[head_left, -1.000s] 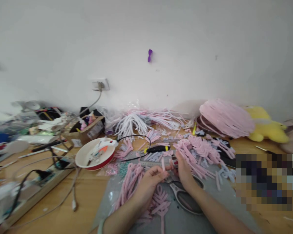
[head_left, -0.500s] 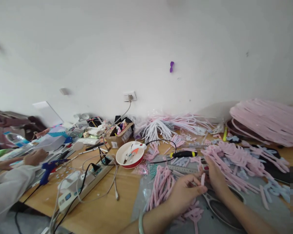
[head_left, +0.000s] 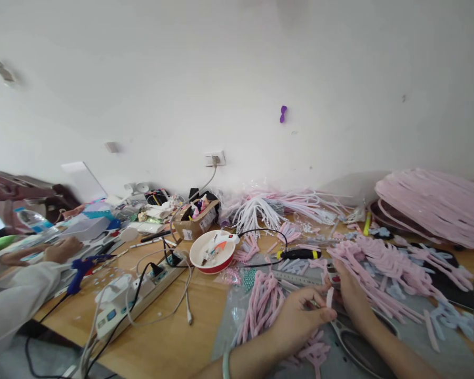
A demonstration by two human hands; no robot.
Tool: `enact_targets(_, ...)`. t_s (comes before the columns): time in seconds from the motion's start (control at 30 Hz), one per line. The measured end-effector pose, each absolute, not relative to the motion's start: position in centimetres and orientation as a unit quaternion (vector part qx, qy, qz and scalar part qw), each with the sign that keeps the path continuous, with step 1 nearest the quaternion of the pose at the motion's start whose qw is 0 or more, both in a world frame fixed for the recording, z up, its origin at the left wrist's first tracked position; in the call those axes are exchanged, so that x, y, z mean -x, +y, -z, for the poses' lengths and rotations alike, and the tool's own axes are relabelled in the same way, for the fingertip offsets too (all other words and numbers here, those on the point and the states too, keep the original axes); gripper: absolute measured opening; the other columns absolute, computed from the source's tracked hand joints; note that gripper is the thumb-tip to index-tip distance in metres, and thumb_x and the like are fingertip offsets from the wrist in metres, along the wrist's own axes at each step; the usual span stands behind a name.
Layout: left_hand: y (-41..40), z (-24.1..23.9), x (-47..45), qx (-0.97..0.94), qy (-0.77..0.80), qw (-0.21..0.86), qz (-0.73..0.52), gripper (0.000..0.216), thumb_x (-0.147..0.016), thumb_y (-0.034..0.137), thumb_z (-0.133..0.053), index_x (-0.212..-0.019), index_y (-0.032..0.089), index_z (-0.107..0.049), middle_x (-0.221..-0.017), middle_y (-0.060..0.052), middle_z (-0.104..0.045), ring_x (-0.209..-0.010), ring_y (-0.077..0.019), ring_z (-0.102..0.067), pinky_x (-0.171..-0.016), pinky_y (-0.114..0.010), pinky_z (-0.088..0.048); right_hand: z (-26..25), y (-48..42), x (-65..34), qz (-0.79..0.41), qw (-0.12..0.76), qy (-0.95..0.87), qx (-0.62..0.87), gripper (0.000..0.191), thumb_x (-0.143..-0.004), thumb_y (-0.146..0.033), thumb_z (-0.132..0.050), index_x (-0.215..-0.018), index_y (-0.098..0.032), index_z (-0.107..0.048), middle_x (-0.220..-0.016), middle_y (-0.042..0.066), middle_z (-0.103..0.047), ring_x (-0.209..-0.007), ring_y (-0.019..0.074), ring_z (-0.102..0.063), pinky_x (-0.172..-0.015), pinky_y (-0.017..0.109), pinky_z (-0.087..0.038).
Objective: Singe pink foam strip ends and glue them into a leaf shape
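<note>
My left hand (head_left: 296, 318), with a pale green bangle (head_left: 226, 363) at the wrist, pinches a short pink pipe cleaner piece (head_left: 329, 298) between thumb and finger. Close against it on the right is my right hand (head_left: 349, 292), its fingers curled in and mostly hidden, so what they hold does not show. Scissors with grey loop handles (head_left: 342, 332) lie below and partly behind my right hand. Left of my hands rests a bundle of folded pink pipe cleaners (head_left: 260, 305); a larger pink heap (head_left: 395, 260) spreads to the right.
A red-rimmed white bowl (head_left: 211, 267) holds small items and a white glue gun. Nearby lie a black-and-yellow screwdriver (head_left: 300, 254), a ruler (head_left: 300, 279) and a cabled power strip (head_left: 114, 321). At left, another person's hand (head_left: 63, 248) is near a blue glue gun (head_left: 77, 273).
The view has shifted slightly, so everything sits a little lower and to the right. Both hands stay close together, with the pink pipe cleaner piece still in the left hand's pinch.
</note>
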State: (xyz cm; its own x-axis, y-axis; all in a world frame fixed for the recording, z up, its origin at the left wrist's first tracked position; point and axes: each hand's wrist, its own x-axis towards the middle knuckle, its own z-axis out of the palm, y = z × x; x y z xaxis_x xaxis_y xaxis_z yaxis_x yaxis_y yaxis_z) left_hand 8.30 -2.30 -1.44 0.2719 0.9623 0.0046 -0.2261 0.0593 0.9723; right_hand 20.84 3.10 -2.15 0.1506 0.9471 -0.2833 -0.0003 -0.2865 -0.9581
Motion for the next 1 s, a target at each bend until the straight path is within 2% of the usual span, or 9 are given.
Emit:
enact_targets(0.17, -2.2, 1.6, -8.4, -0.489, 0.368, 0.628, -0.481, 0.037, -0.047, 0.043, -0.077, -0.053, 0.015, -0.055, -0.095, -0.007, -0.066, -0.098, -0.0252, -0.055, -0.088, -0.033, -0.035, 1.9, 2.8, -20.7, -0.502, 0.449, -0.418, 0.609, 0.043, -0.070, -0.058, -0.034, -0.048, -0.022, -0.039, -0.041, 0.000, -0.047, -0.042, 0.0149, -0.044, -0.043, 0.026, -0.033)
enact_targets(0.37, -2.2, 2.0, -8.5, -0.469, 0.321, 0.653, -0.502, 0.031, -0.051, 0.036, -0.078, -0.055, 0.015, -0.056, -0.099, -0.009, -0.065, -0.103, -0.0256, -0.054, -0.089, -0.033, -0.033, 2.5, 2.9, -20.8, -0.502, 0.450, -0.416, 0.610, 0.042, -0.074, -0.054, -0.032, -0.048, -0.022, -0.037, -0.040, -0.001, -0.043, -0.036, 0.0128, -0.038, -0.039, 0.026, -0.030)
enact_targets(0.6, -2.3, 1.7, -8.6, -0.467, 0.306, 0.660, -0.503, 0.031, -0.051, 0.033, -0.079, -0.054, 0.015, -0.055, -0.101, -0.010, -0.065, -0.106, -0.0255, -0.052, -0.090, -0.033, -0.033, 3.9, 3.6, -21.2, -0.471, 0.474, -0.411, 0.620, 0.040, -0.069, -0.057, -0.037, -0.056, -0.020, -0.046, -0.047, 0.000, -0.051, -0.049, 0.0169, -0.050, -0.050, 0.028, -0.041)
enact_targets(0.77, -2.4, 1.6, -8.6, -0.481, 0.309, 0.650, -0.501, 0.031, -0.053, 0.037, -0.077, -0.055, 0.015, -0.055, -0.099, -0.010, -0.066, -0.106, -0.0261, -0.052, -0.091, -0.034, -0.032, 4.0, 3.5, -21.2, -0.492, 0.464, -0.416, 0.608, 0.043, -0.072, -0.058, -0.036, -0.051, -0.021, -0.045, -0.043, 0.001, -0.049, -0.044, 0.0163, -0.048, -0.045, 0.027, -0.039)
enact_targets(1.0, -2.4, 1.8, -8.6, -0.475, 0.301, 0.670, -0.484, 0.031, -0.053, 0.036, -0.078, -0.057, 0.015, -0.056, -0.108, -0.012, -0.064, -0.110, -0.0271, -0.051, -0.089, -0.033, -0.034, 4.1, 3.5, -21.1, -0.495, 0.479, -0.401, 0.604, 0.044, -0.073, -0.058, -0.036, -0.050, -0.021, -0.044, -0.042, 0.001, -0.050, -0.042, 0.0167, -0.048, -0.043, 0.028, -0.037)
